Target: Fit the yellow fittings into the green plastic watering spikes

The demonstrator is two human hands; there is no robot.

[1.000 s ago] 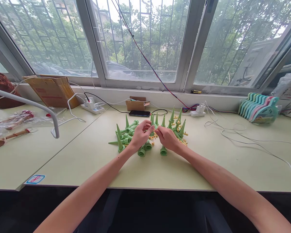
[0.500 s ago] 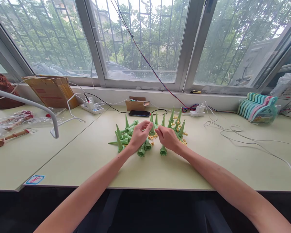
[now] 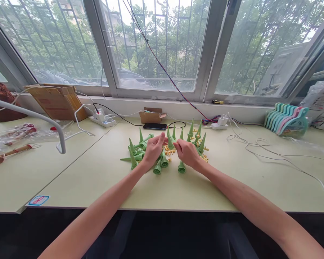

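A pointed green plastic watering spike is held slightly tilted between my hands, above the table. My right hand is closed, its thumb and fingertips pinched at the spike's right side; any small part inside the pinch is hidden. My left hand is just left of the spike, thumb raised and fingers stretched toward it. Several green spikes lie in a pile by my left hand. Others stand in a group beyond my right hand, with small yellow valve pieces scattered among them.
A black phone and a small cardboard box are behind the spikes. White cables trail over the table's right side near a row of pastel hangers. A white curved bar crosses the left foreground.
My left thumb has lifted away from the green spike and my left hand has shifted slightly left. The spike has tipped a little. My right hand stays nearly still.
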